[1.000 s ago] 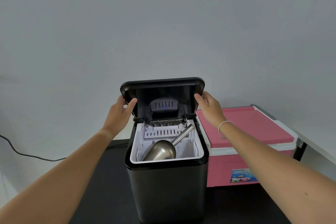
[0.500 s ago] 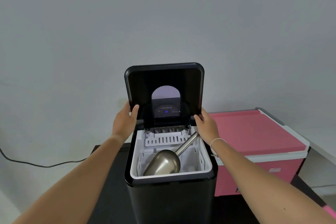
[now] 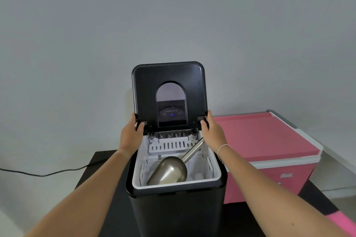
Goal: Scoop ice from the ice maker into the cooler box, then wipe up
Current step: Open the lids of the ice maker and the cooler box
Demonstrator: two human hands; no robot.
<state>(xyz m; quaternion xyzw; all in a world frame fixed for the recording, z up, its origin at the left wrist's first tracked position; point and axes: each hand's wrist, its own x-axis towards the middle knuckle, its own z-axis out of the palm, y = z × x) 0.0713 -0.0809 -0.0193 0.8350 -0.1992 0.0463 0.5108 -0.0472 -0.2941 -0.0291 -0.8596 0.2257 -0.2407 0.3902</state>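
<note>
Now two hands [image 3: 170,132] grip one lid [image 3: 169,75]; one scoop [image 3: 169,171] inside.

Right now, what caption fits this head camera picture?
Both hands hold the ice maker's lid upright above the metal scoop.

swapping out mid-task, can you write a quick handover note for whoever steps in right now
Left hand and right hand: each grips a lower corner of the black hinged lid, raised upright.
Things: black ice maker on the black table; steel scoop lies in its white basket; pink cooler box to its right, lid shut.
Done: ice maker open.
Left: open cooler, scoop ice across, wipe up.
</note>
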